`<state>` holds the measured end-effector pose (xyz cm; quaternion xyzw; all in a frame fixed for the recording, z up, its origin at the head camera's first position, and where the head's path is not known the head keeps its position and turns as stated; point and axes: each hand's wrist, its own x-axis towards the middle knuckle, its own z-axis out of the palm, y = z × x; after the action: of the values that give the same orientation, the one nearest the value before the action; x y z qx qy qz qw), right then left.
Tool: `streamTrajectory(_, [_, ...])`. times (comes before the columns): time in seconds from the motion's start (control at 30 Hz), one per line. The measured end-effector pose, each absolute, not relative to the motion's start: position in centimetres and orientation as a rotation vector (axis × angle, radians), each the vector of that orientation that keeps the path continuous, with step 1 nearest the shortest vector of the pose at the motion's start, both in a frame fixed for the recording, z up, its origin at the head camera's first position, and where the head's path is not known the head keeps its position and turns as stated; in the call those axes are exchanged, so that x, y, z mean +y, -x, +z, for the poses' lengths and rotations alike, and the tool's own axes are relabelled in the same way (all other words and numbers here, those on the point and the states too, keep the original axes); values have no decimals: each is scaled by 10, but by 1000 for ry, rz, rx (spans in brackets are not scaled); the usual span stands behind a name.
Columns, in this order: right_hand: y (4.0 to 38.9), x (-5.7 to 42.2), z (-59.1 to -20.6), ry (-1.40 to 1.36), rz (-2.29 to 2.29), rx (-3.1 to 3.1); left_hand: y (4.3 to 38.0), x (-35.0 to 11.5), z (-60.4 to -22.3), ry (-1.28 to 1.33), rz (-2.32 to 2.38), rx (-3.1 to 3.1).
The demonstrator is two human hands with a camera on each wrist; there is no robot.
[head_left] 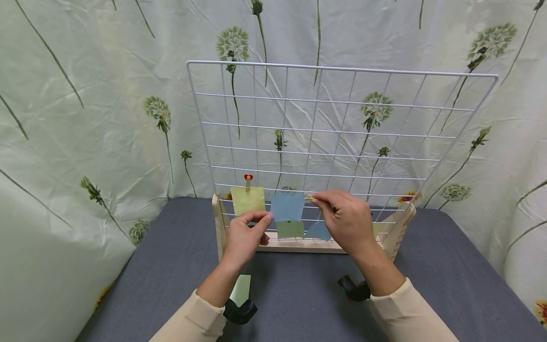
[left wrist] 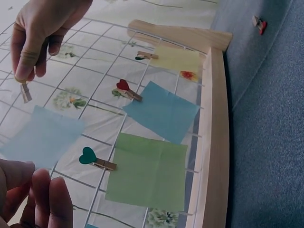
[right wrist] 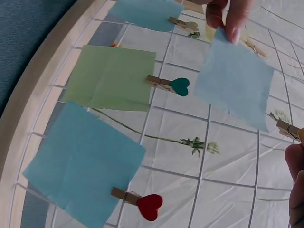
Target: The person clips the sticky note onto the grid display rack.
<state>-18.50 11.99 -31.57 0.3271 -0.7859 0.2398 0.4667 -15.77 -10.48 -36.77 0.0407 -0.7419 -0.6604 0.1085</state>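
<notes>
My left hand (head_left: 248, 232) pinches a light blue paper square (head_left: 287, 206) by its lower left corner, in front of a white wire grid (head_left: 325, 129). A small wooden clothespin (left wrist: 25, 91) is pinched between the thumb and fingers of my right hand (head_left: 348, 218), close to the paper's upper right corner. Just below the held square, a green paper (left wrist: 147, 171) hangs from a clothespin with a teal heart (left wrist: 97, 159). Beside it a blue paper (right wrist: 85, 161) hangs tilted from a clothespin with a red heart (right wrist: 137, 202).
A yellow paper (head_left: 249, 200) hangs at left under a red-heart clothespin (head_left: 248, 181). Another yellow paper (left wrist: 178, 59) hangs at right. The grid stands in a wooden base (head_left: 299, 246) on a dark table (head_left: 299, 294). A pale green paper (head_left: 242, 287) lies near my left wrist.
</notes>
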Motion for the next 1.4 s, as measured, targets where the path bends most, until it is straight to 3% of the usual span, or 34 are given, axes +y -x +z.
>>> streamTrajectory(1.4, [198,91,-301,-763,551,-2247,162,-93,-373,-111,-1968,-2135])
